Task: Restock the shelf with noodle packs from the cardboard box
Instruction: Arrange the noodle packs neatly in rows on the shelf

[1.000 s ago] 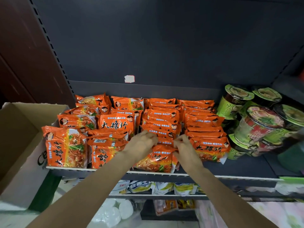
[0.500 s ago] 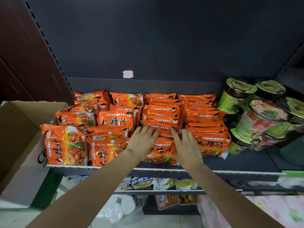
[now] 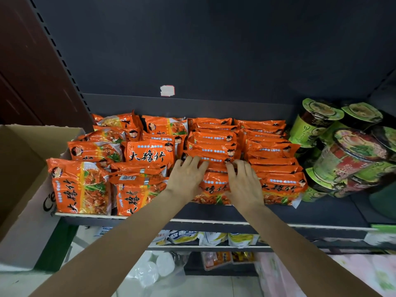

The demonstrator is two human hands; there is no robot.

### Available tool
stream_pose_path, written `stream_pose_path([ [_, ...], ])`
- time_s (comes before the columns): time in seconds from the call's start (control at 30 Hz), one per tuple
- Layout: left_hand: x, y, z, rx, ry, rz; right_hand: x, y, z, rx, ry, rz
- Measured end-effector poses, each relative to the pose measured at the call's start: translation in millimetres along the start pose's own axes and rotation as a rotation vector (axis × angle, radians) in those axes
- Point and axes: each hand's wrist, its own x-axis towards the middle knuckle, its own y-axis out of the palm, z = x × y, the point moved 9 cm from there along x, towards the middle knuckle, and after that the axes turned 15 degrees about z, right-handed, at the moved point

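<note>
- Head view showed a dark grey metal shelf (image 3: 321, 213) with a tall back panel, filling most of the frame.
- A brown open cardboard box (image 3: 23, 168) stood at the shelf's left end, touching its edge.
- Shiny orange noodle packs (image 3: 150, 155) lay in four rows across the shelf's left and middle.
- Green-lidded cup noodle tubs (image 3: 342, 157) were piled to the right of the packs.
- The left hand (image 3: 186, 179) and right hand (image 3: 244, 183) lay flat, fingers straight and spread, pressing on the front orange pack (image 3: 214, 189) of the third row, gripping nothing.
</note>
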Motion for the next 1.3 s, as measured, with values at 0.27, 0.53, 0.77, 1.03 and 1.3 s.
stream_pose_path([
  [0.27, 7.2, -2.9, 3.8, -0.025, 0.007, 0.136, 6.7, -4.8, 9.0, 0.070, -0.115, 0.133],
  [0.53, 14.5, -18.9, 22.8, -0.403, 0.122, 0.247, 16.3, -26.6, -7.9, 0.456, -0.157, 0.215],
  [0.77, 55.9, -20.6, 61.3, -0.887, -0.080, 0.120, 66.0, -30.5, -37.5, 0.659, -0.030, 0.237],
  [1.03, 78.8, 7.2, 63.3, -1.138, -0.196, 0.183, 107.6, 0.2, -29.2, 0.621, -0.041, 0.449],
  [1.3, 84.5, -6.3, 78.7, -1.021, -0.270, 0.093, 119.9, -20.4, -51.5, 0.563, -0.074, 0.261],
])
